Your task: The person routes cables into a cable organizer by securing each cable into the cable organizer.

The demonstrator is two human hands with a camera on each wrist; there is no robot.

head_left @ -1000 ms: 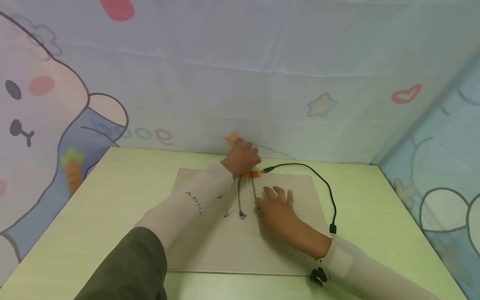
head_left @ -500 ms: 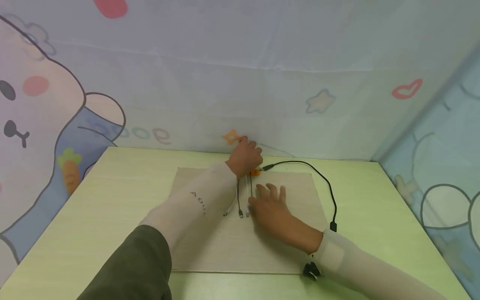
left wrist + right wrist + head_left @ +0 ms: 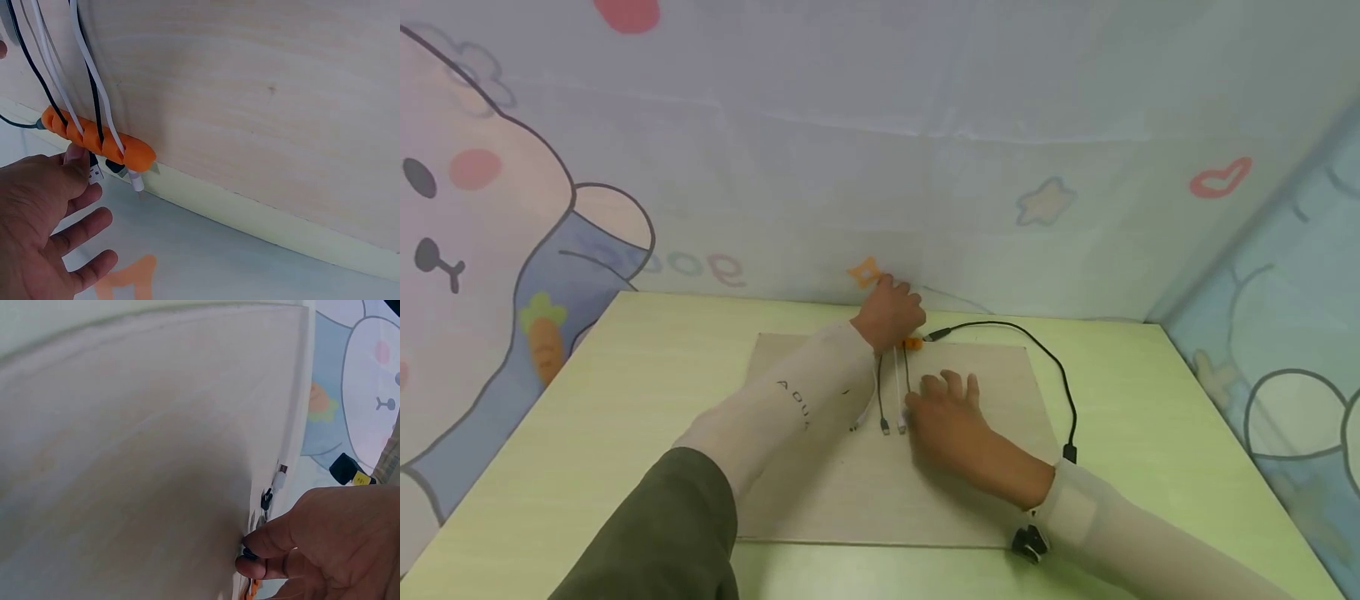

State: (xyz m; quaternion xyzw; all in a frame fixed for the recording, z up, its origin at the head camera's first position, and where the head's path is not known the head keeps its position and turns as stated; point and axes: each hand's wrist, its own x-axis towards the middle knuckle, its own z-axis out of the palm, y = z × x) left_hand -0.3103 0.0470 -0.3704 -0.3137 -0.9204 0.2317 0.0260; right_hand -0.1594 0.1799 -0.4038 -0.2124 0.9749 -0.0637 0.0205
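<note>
An orange cable holder lies along the board's far edge, with black and white USB cables in its slots. My left hand is at the holder. In the left wrist view its thumb and forefinger pinch at a dark USB plug beside the holder; the exact hold is partly hidden. A white plug sticks out farther along. My right hand pinches the near end of the rightmost black cable, its dark plug showing between thumb and forefinger. Left of it lie a white plug and a black plug.
The pale board lies on a light yellow-green table. A thicker black cable curves from the holder's right side toward my right sleeve. A printed cloth backdrop stands behind the table and at its right side.
The white plug beside my right hand has shifted right, apart from the black plug. Both hands have moved only slightly and stay at the cables; the head view has shifted a little.
</note>
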